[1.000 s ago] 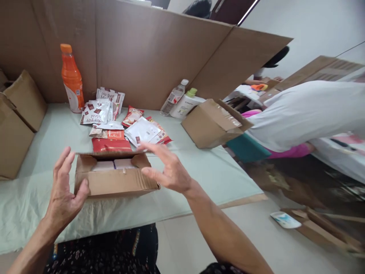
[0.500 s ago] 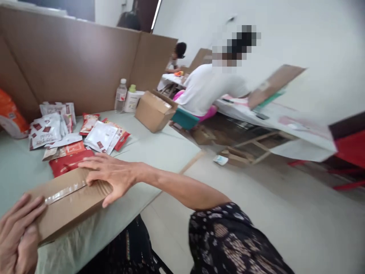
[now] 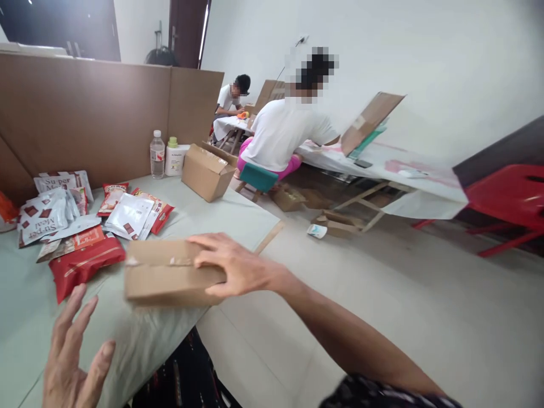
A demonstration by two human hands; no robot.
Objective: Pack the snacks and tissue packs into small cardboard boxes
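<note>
A brown cardboard box [image 3: 165, 277] with a taped seam on top is at the front edge of the cloth-covered table. My right hand [image 3: 238, 266] grips its right end, thumb on the near side and fingers over the top. Off to the left, my left hand [image 3: 76, 351] is raised over the table with fingers apart, holding nothing and not touching the box. A red packet [image 3: 87, 263] lies just behind the left hand, beside the box. Silver-white sachets [image 3: 46, 218] and a flat white sachet [image 3: 130, 215] lie in a pile farther back.
A clear bottle [image 3: 157, 156], a white bottle with a green cap [image 3: 173, 157] and another cardboard box [image 3: 208, 173] stand at the back. A cardboard screen [image 3: 106, 113] borders the table. Beyond it, a person [image 3: 284, 136] sits at another table; a red chair [image 3: 510, 195] is far right.
The cardboard box has moved right and turned, with my right hand on its end. My left hand has let go of the box and spread its fingers. The view has shifted to the right.
</note>
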